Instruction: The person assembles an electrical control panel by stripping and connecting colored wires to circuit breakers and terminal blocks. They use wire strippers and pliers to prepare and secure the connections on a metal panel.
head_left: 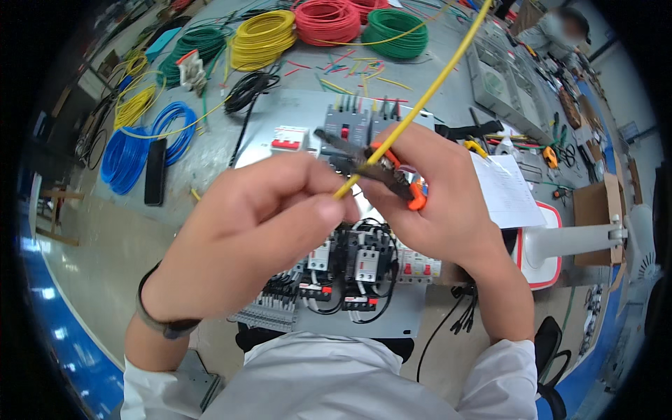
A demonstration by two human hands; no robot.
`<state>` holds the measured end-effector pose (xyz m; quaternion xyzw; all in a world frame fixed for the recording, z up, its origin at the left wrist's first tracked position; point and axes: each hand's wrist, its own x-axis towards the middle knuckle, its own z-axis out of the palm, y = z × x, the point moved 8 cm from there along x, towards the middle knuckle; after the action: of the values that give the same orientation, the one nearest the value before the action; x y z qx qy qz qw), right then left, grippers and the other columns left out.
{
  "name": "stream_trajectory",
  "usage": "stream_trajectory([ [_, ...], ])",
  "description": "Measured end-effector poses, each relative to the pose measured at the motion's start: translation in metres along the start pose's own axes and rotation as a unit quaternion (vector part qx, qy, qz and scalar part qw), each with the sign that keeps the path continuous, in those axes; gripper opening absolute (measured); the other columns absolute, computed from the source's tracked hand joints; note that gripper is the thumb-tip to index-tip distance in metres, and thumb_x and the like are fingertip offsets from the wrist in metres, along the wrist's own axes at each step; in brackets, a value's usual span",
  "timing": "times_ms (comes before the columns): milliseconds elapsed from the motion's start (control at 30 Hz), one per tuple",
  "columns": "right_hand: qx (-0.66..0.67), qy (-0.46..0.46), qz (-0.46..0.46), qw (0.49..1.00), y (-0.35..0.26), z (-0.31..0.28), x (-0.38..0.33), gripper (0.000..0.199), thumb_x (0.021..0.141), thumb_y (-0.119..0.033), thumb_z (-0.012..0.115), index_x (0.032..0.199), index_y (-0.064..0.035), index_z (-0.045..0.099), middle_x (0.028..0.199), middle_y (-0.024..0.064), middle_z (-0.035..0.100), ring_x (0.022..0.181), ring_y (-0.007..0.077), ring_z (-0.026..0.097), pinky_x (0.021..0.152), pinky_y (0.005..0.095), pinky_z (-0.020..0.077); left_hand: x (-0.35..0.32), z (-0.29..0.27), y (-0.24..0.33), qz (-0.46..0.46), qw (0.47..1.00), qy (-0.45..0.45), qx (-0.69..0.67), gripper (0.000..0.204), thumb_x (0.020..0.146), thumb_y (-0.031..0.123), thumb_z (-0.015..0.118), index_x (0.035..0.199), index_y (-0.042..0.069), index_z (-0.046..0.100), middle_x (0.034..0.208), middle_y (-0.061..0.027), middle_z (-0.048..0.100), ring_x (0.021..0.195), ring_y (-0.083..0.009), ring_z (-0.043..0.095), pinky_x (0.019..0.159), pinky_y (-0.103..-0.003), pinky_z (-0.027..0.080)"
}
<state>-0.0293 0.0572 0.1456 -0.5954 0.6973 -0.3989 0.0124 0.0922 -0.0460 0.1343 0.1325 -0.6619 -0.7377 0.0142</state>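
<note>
My left hand [259, 227] pinches a yellow wire [437, 80] between thumb and fingers, near its lower end. The wire slants up to the right, past the jaws of wire strippers [388, 179] with orange handles. My right hand [448, 192] is closed around the strippers; its fingers are partly hidden. Beneath both hands lies a metal mounting plate [402, 318] with electrical parts. On it are contactors [367, 264] with black wiring, a small red-and-white breaker [288, 138], grey moulded breakers [348, 126] and a grey terminal strip [264, 316].
Coils of yellow [262, 40], red [326, 21], green [395, 33] and blue wire [124, 161] line the table's back and left. Nearby lie a black phone [155, 172] and scattered wire offcuts. At right are paper [507, 189], a grey case [507, 87], a white fan and another person [560, 31].
</note>
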Motion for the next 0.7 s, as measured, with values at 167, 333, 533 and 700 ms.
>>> stream_trajectory([
  [167,0.029,0.158,0.17,0.972,0.065,-0.045,-0.032,0.034,0.091,-0.02,0.077,0.081,0.0,0.052,0.059,0.0088,0.046,0.055,0.0182,0.036,0.053,0.0352,0.0366,-0.029,-0.022,-0.023,-0.005,0.974,0.016,0.225,0.015,0.104,0.009,0.06,0.1,-0.001,0.07,0.079,-0.0025,0.063,0.07,-0.0079,0.052,0.063,-0.026,0.042],
  [333,-0.143,0.032,0.397,0.906,0.136,-0.087,-0.104,0.039,0.091,-0.032,0.076,0.091,0.0037,0.061,0.076,0.0154,0.059,0.071,0.0264,0.056,0.07,0.04,0.0473,-0.069,-0.071,-0.045,-0.033,0.979,0.109,0.167,0.021,0.107,0.017,0.059,0.1,-0.001,0.068,0.075,0.0012,0.059,0.061,-0.0045,0.045,0.057,-0.022,0.037],
  [533,-0.354,-0.036,0.417,0.836,0.154,-0.086,-0.16,0.049,0.087,-0.033,0.079,0.118,0.0033,0.068,0.11,0.0207,0.067,0.104,0.0381,0.063,0.094,0.046,0.0505,-0.072,-0.052,-0.038,-0.034,0.984,0.113,0.135,0.025,0.105,0.021,0.062,0.099,-0.001,0.07,0.072,0.0023,0.059,0.058,-0.003,0.046,0.054,-0.022,0.034],
  [700,-0.228,0.109,0.274,0.928,0.095,-0.085,-0.122,0.042,0.089,-0.018,0.078,0.124,0.003,0.066,0.123,0.0175,0.068,0.118,0.0358,0.062,0.105,0.0432,0.0468,-0.054,-0.007,-0.027,0.034,0.981,0.028,0.187,0.015,0.102,0.015,0.065,0.102,0.001,0.071,0.082,-0.0062,0.068,0.059,-0.0118,0.06,0.056,-0.025,0.045],
])
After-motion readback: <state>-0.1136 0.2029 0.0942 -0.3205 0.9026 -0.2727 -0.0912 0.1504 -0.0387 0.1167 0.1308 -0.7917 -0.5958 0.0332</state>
